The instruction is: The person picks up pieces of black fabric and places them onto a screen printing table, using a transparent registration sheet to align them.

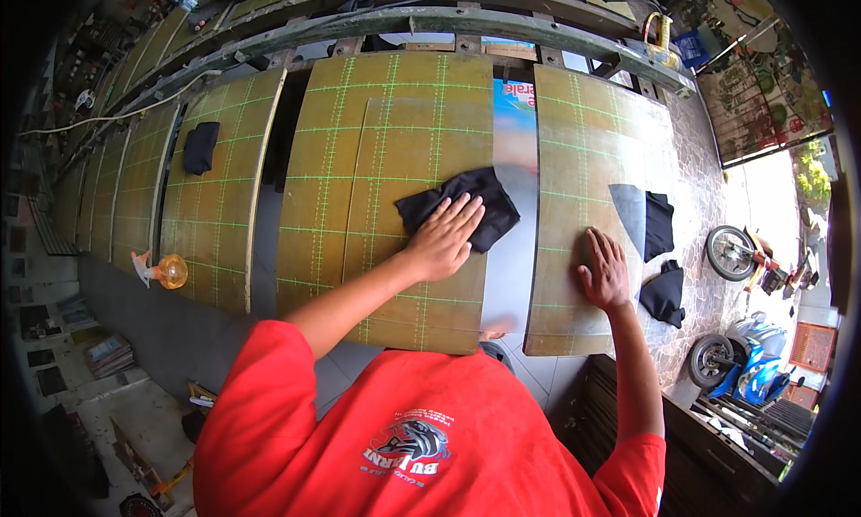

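Observation:
My left hand (448, 236) lies flat on a crumpled black cloth (496, 214), its fingers stretched out. The cloth rests on the right side of a wide yellow-brown board (323, 194) marked with a green grid. My right hand (604, 270) is spread palm down on a narrower board (574, 167) of the same kind to the right. Beyond that hand, two more black cloths (659, 224) lie by the narrower board's right edge. A folded black cloth (200, 147) sits on another gridded board (224, 185) at the left.
An orange spray bottle (169, 271) lies at the left boards' near end. A long metal rail (430, 22) crosses behind the boards, with a yellow-handled tool (662, 37) at its right end. Motorcycles (744, 360) stand on the right. A gap separates the two boards under my hands.

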{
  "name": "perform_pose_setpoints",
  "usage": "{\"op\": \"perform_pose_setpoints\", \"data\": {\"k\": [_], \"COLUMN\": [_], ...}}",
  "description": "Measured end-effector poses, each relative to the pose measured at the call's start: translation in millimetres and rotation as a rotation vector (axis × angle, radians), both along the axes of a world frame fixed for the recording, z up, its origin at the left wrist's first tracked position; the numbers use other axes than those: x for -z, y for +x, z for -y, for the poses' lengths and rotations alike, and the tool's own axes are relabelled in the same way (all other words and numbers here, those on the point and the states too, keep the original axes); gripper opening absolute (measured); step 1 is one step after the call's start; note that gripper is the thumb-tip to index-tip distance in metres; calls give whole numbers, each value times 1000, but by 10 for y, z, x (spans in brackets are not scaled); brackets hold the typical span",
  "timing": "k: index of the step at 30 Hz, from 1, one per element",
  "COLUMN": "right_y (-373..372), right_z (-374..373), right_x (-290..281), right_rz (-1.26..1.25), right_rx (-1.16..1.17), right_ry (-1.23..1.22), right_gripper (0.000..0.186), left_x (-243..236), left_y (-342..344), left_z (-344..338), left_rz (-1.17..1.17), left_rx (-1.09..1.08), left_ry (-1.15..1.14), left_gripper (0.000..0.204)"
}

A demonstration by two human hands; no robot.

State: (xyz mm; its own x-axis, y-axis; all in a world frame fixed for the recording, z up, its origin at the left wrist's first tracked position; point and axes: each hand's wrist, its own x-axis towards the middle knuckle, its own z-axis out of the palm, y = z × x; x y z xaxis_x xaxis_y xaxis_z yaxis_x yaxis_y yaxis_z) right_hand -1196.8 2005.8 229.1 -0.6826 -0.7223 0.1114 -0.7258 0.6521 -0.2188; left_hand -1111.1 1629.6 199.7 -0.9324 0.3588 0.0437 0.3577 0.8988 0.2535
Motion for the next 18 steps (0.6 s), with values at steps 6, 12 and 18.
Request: {"op": "perform_pose_setpoints", "data": {"k": [6, 12, 18], "right_y": [14, 55, 69], "right_z": [-37, -53, -133], "right_x": [2, 21, 90], "right_rz": [5, 1, -23], "right_rx": [2, 52, 88], "right_ry": [12, 36, -91], "right_gripper": [65, 68, 68], "left_x": [16, 93, 32], "left_y": [-363, -544, -161], "left_z": [596, 308, -912], "left_rz": [-122, -117, -59], "left_rx": [-187, -341, -186], "left_ry": [-4, -1, 24], "left_gripper": [61, 60, 59]}}
